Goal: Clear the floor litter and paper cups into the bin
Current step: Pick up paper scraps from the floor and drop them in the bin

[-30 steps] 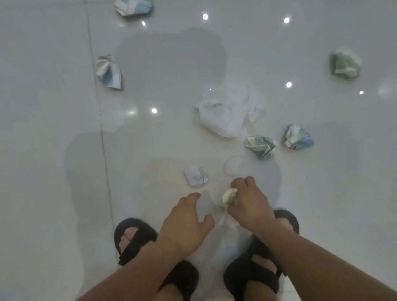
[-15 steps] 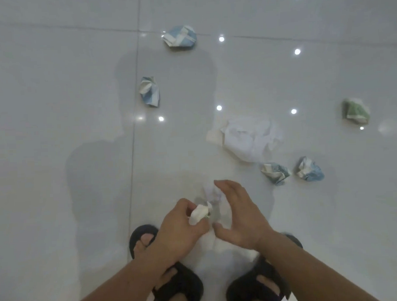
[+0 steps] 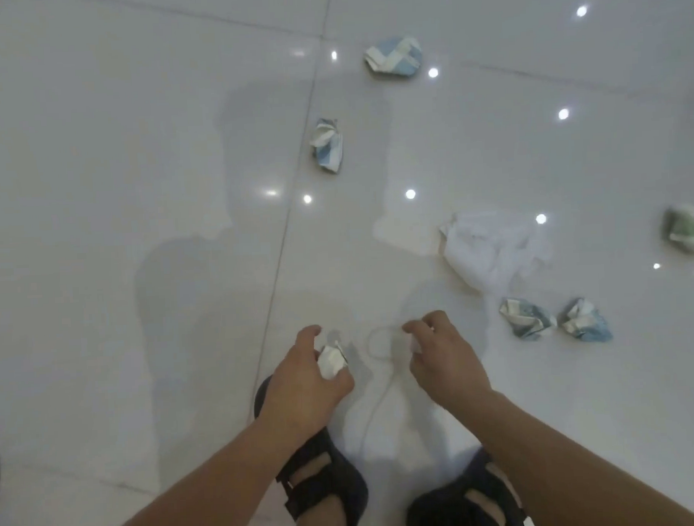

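Left hand [image 3: 306,380] clamps a crumpled white paper wad [image 3: 331,361], hoarding it while right hand [image 3: 445,358] pinches another white scrap [image 3: 416,345].

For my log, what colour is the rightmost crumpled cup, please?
Crumpled cup: green, white; head view.

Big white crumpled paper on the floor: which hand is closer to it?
Right. The right hand, pinching a white scrap, is just below-left of the big white crumpled paper, not touching it. The left hand, holding a small white wad, is farther left.
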`<state>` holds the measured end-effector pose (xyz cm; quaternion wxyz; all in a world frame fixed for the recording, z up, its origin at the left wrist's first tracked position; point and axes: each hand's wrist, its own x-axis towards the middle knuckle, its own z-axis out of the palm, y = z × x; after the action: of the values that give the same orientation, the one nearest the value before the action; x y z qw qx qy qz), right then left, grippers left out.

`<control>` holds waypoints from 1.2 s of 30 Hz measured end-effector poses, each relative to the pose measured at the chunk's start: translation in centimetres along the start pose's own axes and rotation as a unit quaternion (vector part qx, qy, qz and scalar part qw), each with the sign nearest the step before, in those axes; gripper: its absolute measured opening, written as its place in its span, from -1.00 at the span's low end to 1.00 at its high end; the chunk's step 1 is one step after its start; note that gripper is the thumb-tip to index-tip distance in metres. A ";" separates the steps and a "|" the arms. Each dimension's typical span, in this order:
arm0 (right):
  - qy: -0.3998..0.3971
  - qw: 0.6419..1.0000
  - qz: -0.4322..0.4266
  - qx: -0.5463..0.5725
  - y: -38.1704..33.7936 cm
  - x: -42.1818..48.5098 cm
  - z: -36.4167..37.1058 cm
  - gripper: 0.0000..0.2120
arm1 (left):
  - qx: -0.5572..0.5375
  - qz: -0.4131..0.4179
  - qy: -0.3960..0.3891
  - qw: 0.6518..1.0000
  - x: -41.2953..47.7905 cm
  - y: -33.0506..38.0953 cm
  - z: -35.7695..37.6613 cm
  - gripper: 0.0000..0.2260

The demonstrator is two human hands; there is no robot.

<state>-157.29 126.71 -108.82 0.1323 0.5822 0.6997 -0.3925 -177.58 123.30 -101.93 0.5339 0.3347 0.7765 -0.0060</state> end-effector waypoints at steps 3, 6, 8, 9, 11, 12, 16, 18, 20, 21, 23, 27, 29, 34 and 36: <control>0.018 1.000 -0.021 0.011 -2.8 -2.6 -5.1 -0.60 | 0.018 0.021 -0.001 1.000 -3.0 2.7 -2.1 -0.49; 0.032 0.999 -0.031 0.020 -7.0 -5.6 -10.9 -0.60 | 0.025 0.054 0.003 0.998 -6.9 6.3 -6.1 -0.54; 0.039 0.998 -0.040 0.025 -10.5 -7.7 -15.0 -0.59 | 0.030 0.079 0.022 0.996 -9.9 8.9 -10.0 -0.52; 0.038 0.998 -0.048 0.022 -12.5 -8.8 -17.0 -0.59 | 0.032 0.088 0.032 0.995 -11.7 10.2 -12.2 -0.51; 0.036 0.997 -0.071 0.002 -16.6 -11.2 -21.4 -0.58 | 0.036 0.107 0.049 0.992 -15.6 12.8 -16.7 -0.50; 0.039 0.996 -0.084 -0.010 -18.7 -12.7 -23.7 -0.58 | 0.041 0.117 0.059 0.991 -17.7 14.0 -19.0 -0.50; 0.052 0.989 -0.129 -0.055 -26.3 -18.9 -32.4 -0.56 | 0.062 0.136 0.101 0.984 -26.8 18.1 -26.5 -0.50; 0.051 0.984 -0.147 -0.081 -29.5 -21.8 -35.8 -0.56 | 0.060 0.139 0.123 0.981 -31.2 19.4 -29.0 -0.50; 0.058 0.980 -0.162 -0.100 -32.1 -24.5 -38.6 -0.56 | 0.050 0.134 0.150 0.978 -35.5 20.0 -30.7 -0.50; 0.061 0.978 -0.167 -0.107 -33.2 -25.8 -39.8 -0.57 | 0.045 0.130 0.164 0.977 -37.5 20.1 -31.2 -0.51; 0.065 0.973 -0.183 -0.128 -35.0 -28.6 -41.9 -0.58 | 0.030 0.122 0.192 0.973 -41.7 19.8 -32.0 -0.52; 0.075 0.960 -0.220 -0.159 -37.5 -34.2 -44.7 -0.60 | -0.003 0.103 0.236 0.966 -49.8 18.1 -32.7 -0.45; 0.070 0.948 -0.248 -0.187 -38.7 -36.4 -45.2 -0.61 | -0.029 0.088 0.260 0.961 -53.1 16.8 -33.1 -0.45; 0.058 0.916 -0.319 -0.236 -43.3 -40.8 -44.3 -0.61 | -0.072 0.042 0.303 0.949 -59.0 11.9 -34.0 -0.56; 0.057 0.901 -0.351 -0.249 -45.8 -42.4 -43.2 -0.61 | -0.086 0.027 0.326 0.941 -60.9 9.6 -34.6 -0.58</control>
<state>-175.45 126.31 -35.05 0.0870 0.2679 0.9400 -0.1926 -188.51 112.15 -32.97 0.2785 0.2925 0.8960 0.1844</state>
